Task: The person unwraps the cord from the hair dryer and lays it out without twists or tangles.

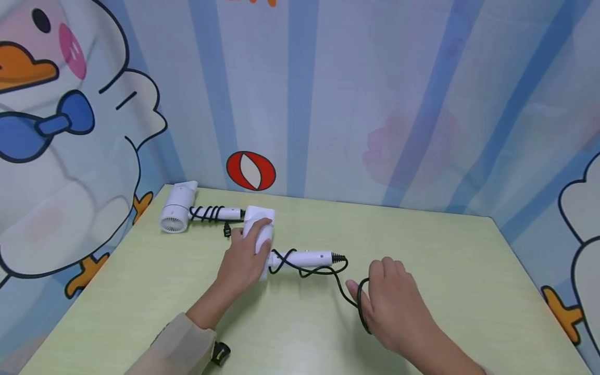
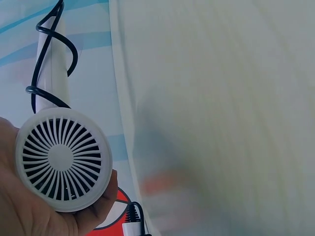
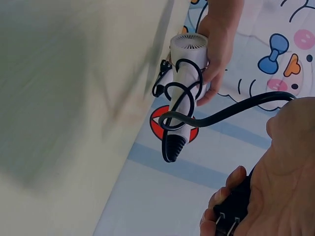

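Observation:
My left hand point(image 1: 244, 255) grips the barrel of a white hair dryer point(image 1: 300, 258), whose handle points right. In the left wrist view the round slotted grille point(image 2: 61, 157) faces the camera, with fingers around the barrel. A black cord point(image 1: 339, 286) winds loosely about the handle and runs over to my right hand point(image 1: 396, 307). There, in the right wrist view, the curled fingers hold the black plug point(image 3: 234, 209), its prongs showing, while the cord loops beside the thumb.
A second white hair dryer point(image 1: 175, 211) lies at the table's back left corner. Its black cord is wrapped in several turns round the handle, and its small plug point(image 1: 227, 229) rests close to my left hand. Behind the pale table point(image 1: 422, 250) hangs a printed curtain point(image 1: 347, 104).

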Tool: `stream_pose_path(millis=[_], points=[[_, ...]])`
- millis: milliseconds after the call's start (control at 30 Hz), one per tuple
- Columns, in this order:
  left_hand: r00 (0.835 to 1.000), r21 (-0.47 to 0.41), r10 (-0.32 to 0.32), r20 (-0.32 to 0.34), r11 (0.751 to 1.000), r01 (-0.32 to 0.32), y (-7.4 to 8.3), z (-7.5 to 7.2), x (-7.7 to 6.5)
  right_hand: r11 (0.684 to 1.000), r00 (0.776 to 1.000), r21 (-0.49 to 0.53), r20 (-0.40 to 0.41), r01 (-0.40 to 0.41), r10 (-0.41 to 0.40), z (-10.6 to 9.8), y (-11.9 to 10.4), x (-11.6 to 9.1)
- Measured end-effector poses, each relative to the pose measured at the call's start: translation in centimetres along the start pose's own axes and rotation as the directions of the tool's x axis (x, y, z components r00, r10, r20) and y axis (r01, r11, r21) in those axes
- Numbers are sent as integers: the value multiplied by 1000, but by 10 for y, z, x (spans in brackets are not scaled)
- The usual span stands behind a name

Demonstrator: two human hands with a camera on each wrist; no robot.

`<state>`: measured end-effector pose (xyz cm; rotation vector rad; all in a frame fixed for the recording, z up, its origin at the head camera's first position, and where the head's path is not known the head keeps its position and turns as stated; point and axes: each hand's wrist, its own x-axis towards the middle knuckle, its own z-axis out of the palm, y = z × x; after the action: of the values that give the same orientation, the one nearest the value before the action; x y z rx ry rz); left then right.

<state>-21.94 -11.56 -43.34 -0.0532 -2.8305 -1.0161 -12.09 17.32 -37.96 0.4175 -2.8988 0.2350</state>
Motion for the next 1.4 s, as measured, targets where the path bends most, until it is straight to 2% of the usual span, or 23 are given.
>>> stream_pose_path(millis=[267,400,600,833,933,1067,1133,1233,1400], points=[[999,5,-25,-21,1000,25,0,-1,2,999,999,-1,1,41,-41,8,0,-9],[999,-10,-37,-23,999,37,0,-3,2,1000,999,-22,39,19,-18,13,4,-10],[998,-25,-55,-12,998,55,2,-5,2,999,997,-45,71,9,-6,22,17,-7],[998,-29,-60,-9,998,60,2,-6,0,996,992,-35,97,81,-77,25,40,-4],[998,-32,-61,-10,998,60,2,-6,0,993,982,6,144,122,-121,24,54,-3],[998,-33,-64,-10,997,63,2,-6,0,983,957,67,229,170,-181,20,75,-3],[998,-34,-66,-9,997,66,2,-6,0,979,950,64,240,192,-202,19,86,-3],[998,-37,-69,-6,997,69,1,-6,0,974,950,19,218,224,-223,18,100,-3],[998,-47,-69,-5,997,68,0,-6,-1,966,962,-60,116,253,-245,20,118,-5]])
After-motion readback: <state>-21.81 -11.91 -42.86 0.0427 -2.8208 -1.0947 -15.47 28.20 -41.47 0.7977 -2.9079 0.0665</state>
